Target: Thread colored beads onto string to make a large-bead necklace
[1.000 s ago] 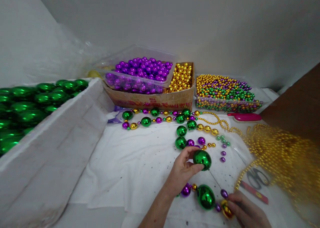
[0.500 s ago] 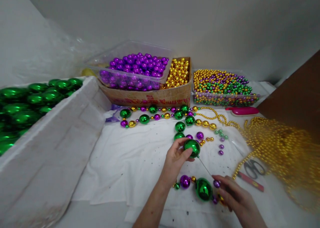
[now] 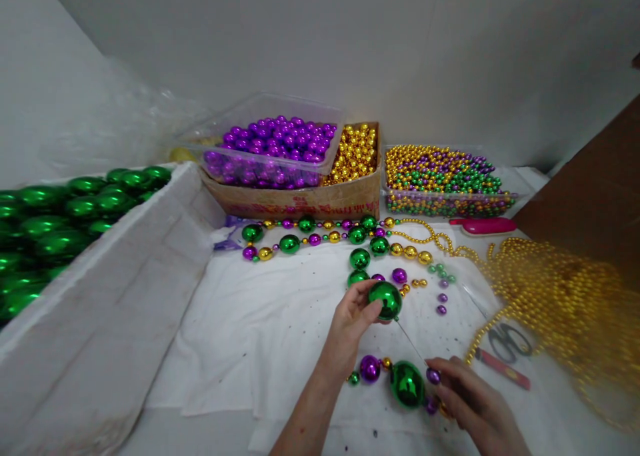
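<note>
My left hand [image 3: 350,319] is closed around a large shiny green bead [image 3: 386,301], its thumb on the near side. From that bead a thin straight line, needle or thread, slants down to my right hand [image 3: 467,393]. The fingers of that hand pinch a small purple bead [image 3: 433,376]. Below, on the white cloth [image 3: 215,349], lies a strand with a big green bead [image 3: 407,384], a purple bead [image 3: 370,369] and smaller ones; my right hand partly covers its end. Loose purple beads [image 3: 442,299] and small green beads [image 3: 441,270] lie beyond.
A foam box [image 3: 115,309] of large green beads stands at left. Behind are a clear tub [image 3: 240,159] of purple beads, a cardboard box [image 3: 280,201] of gold ones and a mixed-bead tub [image 3: 440,201]. Scissors [image 3: 510,341], a red-handled tool [image 3: 503,369] and gold strands [image 3: 555,296] lie right.
The whole view has shifted slightly, so things sit a little lower. Both hands keep their holds on the green and purple beads, with hardly any movement.
</note>
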`<state>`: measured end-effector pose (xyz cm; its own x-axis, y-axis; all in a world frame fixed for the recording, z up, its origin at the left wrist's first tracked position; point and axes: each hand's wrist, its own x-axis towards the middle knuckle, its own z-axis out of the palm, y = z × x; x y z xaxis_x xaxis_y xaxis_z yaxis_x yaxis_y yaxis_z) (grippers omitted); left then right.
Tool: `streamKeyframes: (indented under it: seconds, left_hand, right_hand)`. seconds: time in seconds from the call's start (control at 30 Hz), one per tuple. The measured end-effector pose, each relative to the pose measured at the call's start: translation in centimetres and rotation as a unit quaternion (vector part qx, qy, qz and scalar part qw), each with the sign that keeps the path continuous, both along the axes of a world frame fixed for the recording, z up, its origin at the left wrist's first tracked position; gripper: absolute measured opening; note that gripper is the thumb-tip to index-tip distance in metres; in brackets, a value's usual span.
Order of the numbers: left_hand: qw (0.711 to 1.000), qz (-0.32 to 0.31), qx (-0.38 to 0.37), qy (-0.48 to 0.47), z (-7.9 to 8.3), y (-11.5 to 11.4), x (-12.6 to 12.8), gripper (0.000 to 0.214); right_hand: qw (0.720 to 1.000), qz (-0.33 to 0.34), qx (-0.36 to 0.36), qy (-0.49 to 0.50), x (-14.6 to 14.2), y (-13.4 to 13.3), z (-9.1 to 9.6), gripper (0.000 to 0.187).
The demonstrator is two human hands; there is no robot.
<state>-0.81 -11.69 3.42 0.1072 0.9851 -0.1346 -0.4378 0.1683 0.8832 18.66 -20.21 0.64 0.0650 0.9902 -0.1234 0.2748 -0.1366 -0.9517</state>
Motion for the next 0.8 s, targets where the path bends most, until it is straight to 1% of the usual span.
streamKeyframes:
  seconds: [0.1, 0.2, 0.33, 0.4, 0.43, 0.5, 0.57, 0.63, 0.7, 0.73, 0.8]
  left_hand:
    - [1.0, 0.008, -0.003, 0.0, 0.0, -0.1, 0.1, 0.036]
    - [0.999, 0.04, -0.014, -0.021, -0.1, 0.0, -0.1, 0.035]
    - [0.987, 0.102, -0.047, -0.117, 0.0, 0.6, -1.3, 0.024]
    - [0.974, 0.111, -0.083, -0.181, 0.2, 0.9, -2.1, 0.023]
    - [0.966, 0.107, -0.101, -0.211, 0.4, 0.9, -2.3, 0.024]
    - [0.955, 0.078, -0.122, -0.26, 0.9, 0.8, -2.5, 0.03]
    - [0.951, 0.027, -0.118, -0.285, 1.4, 0.4, -2.1, 0.036]
    - [0.952, -0.032, -0.1, -0.289, 1.8, -0.1, -1.5, 0.041]
    - [0.956, -0.069, -0.078, -0.275, 2.3, -0.4, -1.1, 0.044]
    - [0.959, -0.072, -0.069, -0.266, 2.4, -0.4, -1.0, 0.043]
    - [0.965, -0.054, -0.062, -0.249, 2.7, -0.3, -1.0, 0.041]
  right_hand:
    - [1.0, 0.006, -0.007, 0.001, -0.4, -0.1, -0.1, 0.036]
    - [1.0, 0.015, -0.016, 0.002, -0.5, 0.0, -0.1, 0.035]
    - [0.998, 0.045, -0.039, 0.021, 0.3, -0.1, 0.4, 0.032]
    - [0.997, 0.041, -0.053, 0.038, 1.0, -0.2, 0.5, 0.033]
    - [0.997, 0.026, -0.057, 0.051, 1.3, -0.1, 0.5, 0.034]
    - [0.995, -0.021, -0.06, 0.079, 1.7, 0.2, 0.5, 0.036]
    - [0.992, -0.028, -0.074, 0.094, 1.6, 1.0, 0.7, 0.039]
    - [0.993, 0.002, -0.074, 0.095, 1.1, 2.0, 1.2, 0.039]
    - [0.992, 0.067, -0.059, 0.084, 0.4, 2.9, 2.0, 0.037]
    - [0.991, 0.106, -0.05, 0.07, 0.1, 3.3, 2.5, 0.035]
    - [0.984, 0.173, -0.028, 0.022, -0.2, 3.9, 3.4, 0.032]
